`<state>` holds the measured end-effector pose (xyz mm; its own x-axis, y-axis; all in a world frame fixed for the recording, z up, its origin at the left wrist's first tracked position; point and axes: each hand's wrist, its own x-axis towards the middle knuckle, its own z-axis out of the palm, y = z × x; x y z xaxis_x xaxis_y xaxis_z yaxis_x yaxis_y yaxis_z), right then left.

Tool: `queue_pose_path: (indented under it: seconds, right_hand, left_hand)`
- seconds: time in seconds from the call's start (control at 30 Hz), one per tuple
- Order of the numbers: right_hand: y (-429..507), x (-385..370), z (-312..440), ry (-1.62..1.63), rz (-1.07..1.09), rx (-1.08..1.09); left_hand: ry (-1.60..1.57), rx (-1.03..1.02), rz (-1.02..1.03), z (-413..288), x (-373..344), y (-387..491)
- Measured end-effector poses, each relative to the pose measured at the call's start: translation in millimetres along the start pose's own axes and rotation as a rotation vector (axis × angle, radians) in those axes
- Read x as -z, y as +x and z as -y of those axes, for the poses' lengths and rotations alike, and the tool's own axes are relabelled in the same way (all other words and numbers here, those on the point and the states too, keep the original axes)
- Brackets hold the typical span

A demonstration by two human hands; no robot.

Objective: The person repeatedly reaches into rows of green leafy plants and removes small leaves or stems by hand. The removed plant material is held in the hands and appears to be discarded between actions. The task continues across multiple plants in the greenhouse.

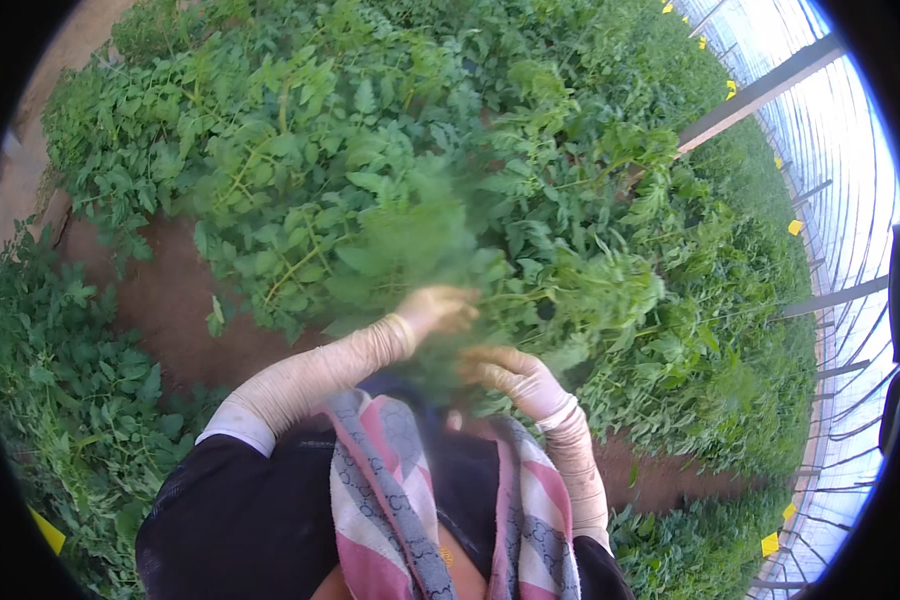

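Note:
Tomato plants (412,225) with dense green leaves stand before me, blurred where they are closest to my hands. My left hand (439,310), in a pale stained glove, reaches in among the foliage with its fingers curled. Just below and to the right, my right hand (508,375) is gloved too, its fingers bent toward the left hand near the stems. Motion blur and leaves hide whether either hand grips a stem. Long pale sleeves, banded at the wrists, cover both forearms.
Brown soil (187,300) shows between the rows on the left, and more soil (667,472) on the right. A slanted grey post (757,94) rises from the plants. Yellow cards (796,226) hang along the translucent greenhouse wall (855,232). A pink and grey scarf (390,495) hangs on my chest.

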<state>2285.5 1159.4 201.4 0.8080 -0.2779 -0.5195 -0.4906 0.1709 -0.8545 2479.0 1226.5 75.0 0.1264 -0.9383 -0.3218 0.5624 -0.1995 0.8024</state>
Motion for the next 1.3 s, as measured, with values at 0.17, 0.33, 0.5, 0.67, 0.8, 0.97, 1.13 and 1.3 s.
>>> queue_pose_path:
  seconds: [0.17, 0.33, 0.5, 0.67, 0.8, 0.97, 1.13, 1.3]
  right_hand:
    - [17, -15, 17, -0.052, -0.066, -0.120]
    - [44, 15, 55, -0.246, -0.220, 0.035]
    - [123, 28, 117, -0.377, -0.433, 0.320]
    - [214, -11, 167, -0.315, -0.387, 0.439]
    - [258, -33, 163, -0.305, -0.273, 0.317]
    - [254, -8, 129, -0.456, -0.116, 0.269]
    - [229, 20, 100, -0.450, -0.188, 0.132]
    - [211, 18, 75, -0.373, -0.090, 0.117]
  left_hand:
    - [0.180, 0.188, 0.149, 38, 62, -35]
    - [0.348, 0.208, -0.004, 76, 123, -54]
    - [0.091, -0.093, -0.361, 70, 140, -58]
    - [-0.160, -0.596, -0.835, 22, 140, -39]
    - [-0.108, -0.271, -0.685, -1, 130, 1]
    - [-0.432, -0.107, -0.318, 39, 99, 4]
    - [0.328, 0.020, -0.220, 82, 123, -27]
    - [0.503, -0.047, -0.201, 105, 143, -43]
